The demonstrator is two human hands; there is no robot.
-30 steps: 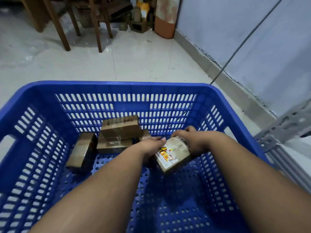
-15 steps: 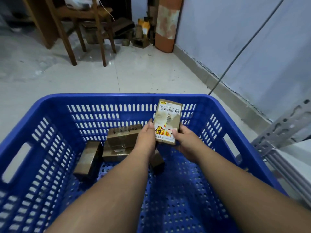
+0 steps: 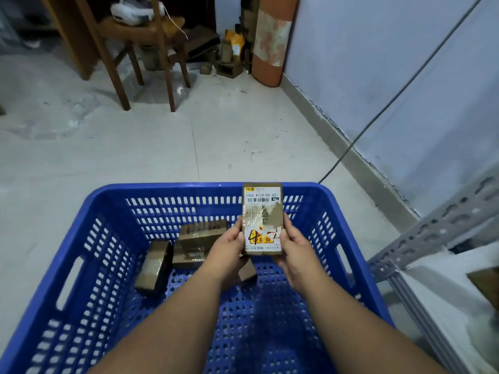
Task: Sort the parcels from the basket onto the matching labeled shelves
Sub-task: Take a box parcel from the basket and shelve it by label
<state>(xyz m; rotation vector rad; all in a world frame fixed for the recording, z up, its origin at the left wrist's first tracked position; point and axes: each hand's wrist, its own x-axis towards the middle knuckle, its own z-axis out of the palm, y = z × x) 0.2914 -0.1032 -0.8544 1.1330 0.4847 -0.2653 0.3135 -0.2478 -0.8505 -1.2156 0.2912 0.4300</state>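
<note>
You hold one parcel (image 3: 262, 220) upright above the blue basket (image 3: 108, 238), label facing you, your left hand (image 3: 229, 242) gripping its left edge and your right hand (image 3: 293, 245) its right edge. Four more brown parcels (image 3: 201, 237) lie on the basket floor, left of and beneath your hands. A grey metal shelf frame (image 3: 432, 233) stands to your right.

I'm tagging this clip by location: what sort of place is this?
Probably a small parcel-sorting or storage room, not a shop floor: a blue basket of taped parcels, a grey slotted-angle shelf frame, and a labelled parcel held in both hands.
</note>
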